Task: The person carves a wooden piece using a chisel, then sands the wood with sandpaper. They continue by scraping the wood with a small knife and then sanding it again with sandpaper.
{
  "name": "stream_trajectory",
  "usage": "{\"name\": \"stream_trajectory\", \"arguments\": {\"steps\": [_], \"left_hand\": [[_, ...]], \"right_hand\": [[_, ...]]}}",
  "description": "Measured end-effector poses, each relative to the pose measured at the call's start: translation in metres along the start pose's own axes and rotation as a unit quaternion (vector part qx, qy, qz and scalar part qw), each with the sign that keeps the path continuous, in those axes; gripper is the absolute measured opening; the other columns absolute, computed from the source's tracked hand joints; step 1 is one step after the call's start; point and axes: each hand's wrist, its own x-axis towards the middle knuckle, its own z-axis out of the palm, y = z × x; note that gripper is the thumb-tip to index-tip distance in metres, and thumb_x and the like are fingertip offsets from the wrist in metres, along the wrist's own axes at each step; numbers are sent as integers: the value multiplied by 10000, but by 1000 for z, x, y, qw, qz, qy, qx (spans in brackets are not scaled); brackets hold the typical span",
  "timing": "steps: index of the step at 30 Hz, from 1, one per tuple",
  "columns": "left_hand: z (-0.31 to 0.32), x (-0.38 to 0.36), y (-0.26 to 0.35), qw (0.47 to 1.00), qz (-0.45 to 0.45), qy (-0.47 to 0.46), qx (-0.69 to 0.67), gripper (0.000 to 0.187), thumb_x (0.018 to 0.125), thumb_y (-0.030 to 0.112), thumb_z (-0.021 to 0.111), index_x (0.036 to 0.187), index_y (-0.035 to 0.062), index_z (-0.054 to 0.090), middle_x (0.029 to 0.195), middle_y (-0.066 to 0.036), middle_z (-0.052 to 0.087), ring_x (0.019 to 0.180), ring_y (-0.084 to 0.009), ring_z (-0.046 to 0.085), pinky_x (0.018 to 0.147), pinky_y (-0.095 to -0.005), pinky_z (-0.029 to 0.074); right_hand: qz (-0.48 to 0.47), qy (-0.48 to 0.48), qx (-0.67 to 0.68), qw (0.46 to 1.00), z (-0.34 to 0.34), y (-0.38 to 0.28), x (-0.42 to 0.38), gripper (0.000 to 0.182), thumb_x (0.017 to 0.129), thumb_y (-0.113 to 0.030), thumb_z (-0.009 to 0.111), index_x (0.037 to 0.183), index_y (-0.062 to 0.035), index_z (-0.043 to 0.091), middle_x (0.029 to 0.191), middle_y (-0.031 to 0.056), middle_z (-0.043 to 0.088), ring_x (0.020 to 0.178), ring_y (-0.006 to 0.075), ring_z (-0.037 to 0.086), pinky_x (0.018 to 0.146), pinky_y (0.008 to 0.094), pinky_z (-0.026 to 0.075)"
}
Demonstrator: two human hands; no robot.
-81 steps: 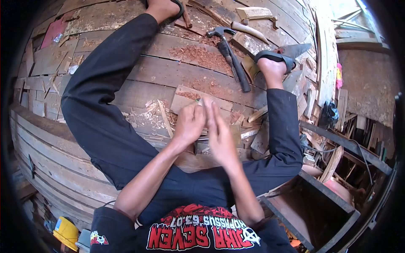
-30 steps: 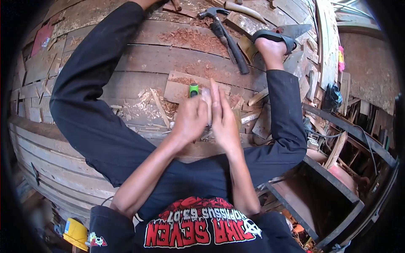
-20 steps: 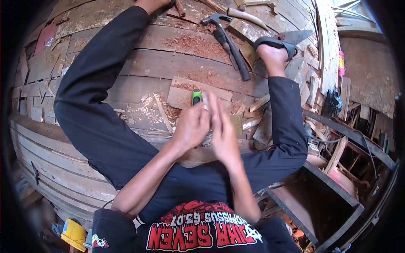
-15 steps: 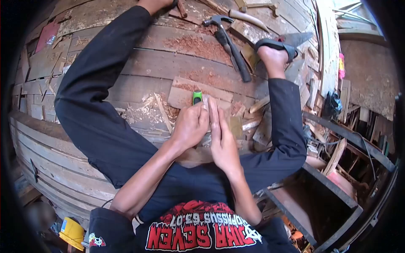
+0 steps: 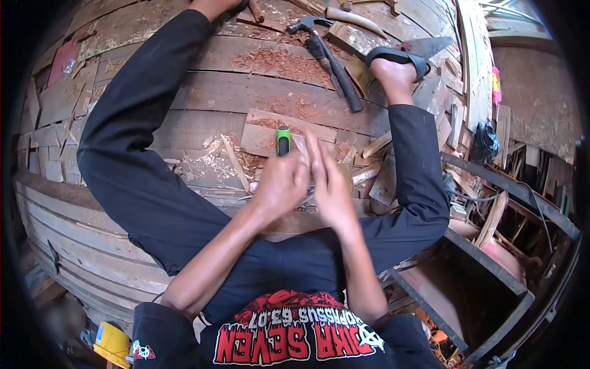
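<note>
My left hand [image 5: 281, 186] is closed like a fist, with its knuckles close to my right hand [image 5: 332, 190]. The right hand's fingers are stretched out straight and pointing forward, with the palm turned toward the left hand. Both hands are somewhat blurred. A thin pale piece [image 5: 299, 143] shows at the fingertips between them; I cannot make out its kind or what the left fist grips. Just ahead of the left hand, a green and black handle-like thing [image 5: 283, 139] shows over a flat wooden board [image 5: 258, 136].
Wood shavings [image 5: 215, 154] lie left of the board. Further off are a claw hammer [image 5: 335, 74], a curved pale handle [image 5: 355, 20] and a saw blade [image 5: 430, 54] by my sandalled foot [image 5: 396, 71]. A dark-framed box [image 5: 455, 295] stands at right, and a yellow container [image 5: 112, 343] lower left.
My left fist and right hand have drawn slightly apart, and the right fingertips have lifted a little. The view has shifted slightly; the hammer and board lie as before.
</note>
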Motion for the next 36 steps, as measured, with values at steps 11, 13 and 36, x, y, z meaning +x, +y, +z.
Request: {"name": "stream_trajectory", "arguments": {"steps": [11, 13, 36], "left_hand": [[-6, 16, 2, 998, -35, 37, -40, 267, 995, 125, 530, 828, -67, 612, 668, -286, 619, 603, -442, 659, 594, -513, 497], [0, 2, 1, 999, -23, 5, -30, 268, 1000, 130, 525, 836, -59, 621, 684, -286, 630, 633, -449, 676, 601, -519, 506], [-19, 29, -7, 942, -126, 180, -255, 355, 1114, 198, 440, 1011, -48, 675, 862, -24, 667, 758, -75, 591, 689, -274, 486]], "right_hand": [[3, -10, -60, 998, 1, -8, -4, 491, 1129, -253, 432, 1555, -8, 439, 1406, 338, 586, 1319, 478, 572, 1063, 460, 499], [44, -7, -34, 998, 0, -4, 0, 479, 1126, -239, 434, 1549, -12, 445, 1407, 323, 590, 1314, 494, 560, 1068, 468, 497], [164, -152, 653, 724, -110, -1, 27, 457, 1120, -543, 422, 1375, -171, 493, 920, 8, 494, 555, 48, 392, 497, 189, 348]]}}
